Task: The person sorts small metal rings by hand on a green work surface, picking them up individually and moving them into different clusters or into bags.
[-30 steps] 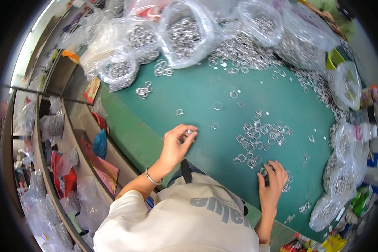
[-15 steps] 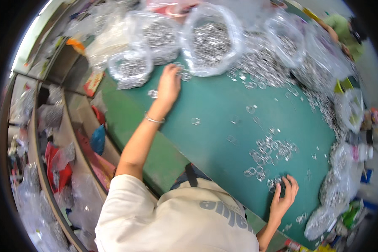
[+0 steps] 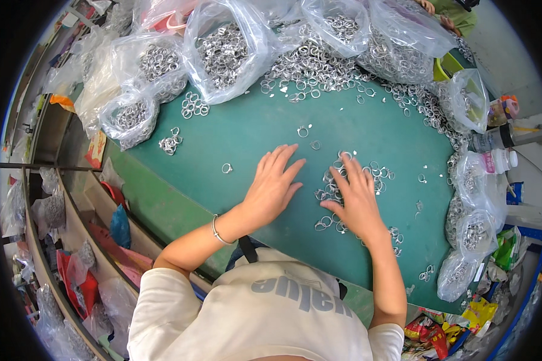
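Many silver-coloured metal rings [image 3: 380, 174] lie in a loose cluster on the green tabletop [image 3: 241, 129]. Over the left part of that cluster is my right hand [image 3: 358, 201], fingers spread, with rings under and around its fingertips. My left hand [image 3: 274, 183] is just left of the cluster, its fingers stretched out and nothing visible in them. A single ring [image 3: 227, 168] lies farther left. Two small groups of rings, one upper [image 3: 194, 105] and one lower [image 3: 171, 142], sit near the bags. What lies beneath my right palm is hidden.
Open plastic bags of rings, among them a large one [image 3: 223, 57] and a small one [image 3: 130, 115], line the far edge. A heap of rings [image 3: 319, 63] spreads between bags. More bags [image 3: 476, 231] stand along the right edge. Shelves [image 3: 78, 240] are at left. Another person's hand [image 3: 448, 24] shows far right.
My left hand has come from the small ring group by the bags toward the middle. My right hand has moved up and left onto the cluster. The whole view has shifted.
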`<state>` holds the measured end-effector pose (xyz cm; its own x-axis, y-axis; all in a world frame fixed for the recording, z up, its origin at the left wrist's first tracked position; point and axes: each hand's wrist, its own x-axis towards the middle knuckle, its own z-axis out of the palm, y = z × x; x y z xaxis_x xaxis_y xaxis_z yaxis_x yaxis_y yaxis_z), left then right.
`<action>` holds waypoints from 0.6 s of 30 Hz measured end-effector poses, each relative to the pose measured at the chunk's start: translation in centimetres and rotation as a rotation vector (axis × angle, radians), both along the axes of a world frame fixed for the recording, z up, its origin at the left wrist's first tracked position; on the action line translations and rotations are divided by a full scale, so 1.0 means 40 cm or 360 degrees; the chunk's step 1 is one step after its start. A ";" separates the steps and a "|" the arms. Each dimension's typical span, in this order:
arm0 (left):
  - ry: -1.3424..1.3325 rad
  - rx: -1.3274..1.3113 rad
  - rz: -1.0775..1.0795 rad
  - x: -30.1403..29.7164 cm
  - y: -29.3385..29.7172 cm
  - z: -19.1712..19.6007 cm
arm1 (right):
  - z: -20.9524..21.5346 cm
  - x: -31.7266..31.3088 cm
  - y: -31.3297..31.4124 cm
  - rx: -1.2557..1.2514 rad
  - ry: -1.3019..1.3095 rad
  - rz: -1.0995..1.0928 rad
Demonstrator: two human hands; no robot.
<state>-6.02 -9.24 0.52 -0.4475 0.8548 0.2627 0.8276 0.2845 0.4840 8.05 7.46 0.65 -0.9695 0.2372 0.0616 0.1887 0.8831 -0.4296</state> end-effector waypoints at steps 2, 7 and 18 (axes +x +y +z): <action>-0.0099 0.0005 -0.0077 -0.002 -0.005 -0.017 | 0.013 0.043 -0.009 -0.0037 -0.0047 0.0083; -0.0430 -0.0032 -0.0415 0.027 0.022 -0.007 | 0.018 0.148 0.000 -0.0104 0.0167 0.0010; -0.0300 -0.0212 -0.0376 0.039 -0.002 -0.005 | 0.020 0.170 -0.019 -0.0032 0.0109 -0.0240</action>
<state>-4.46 -9.32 0.32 -0.2627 0.9621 0.0732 0.7776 0.1662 0.6063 14.85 6.69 1.43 -0.9164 0.3817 0.1203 0.2881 0.8379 -0.4635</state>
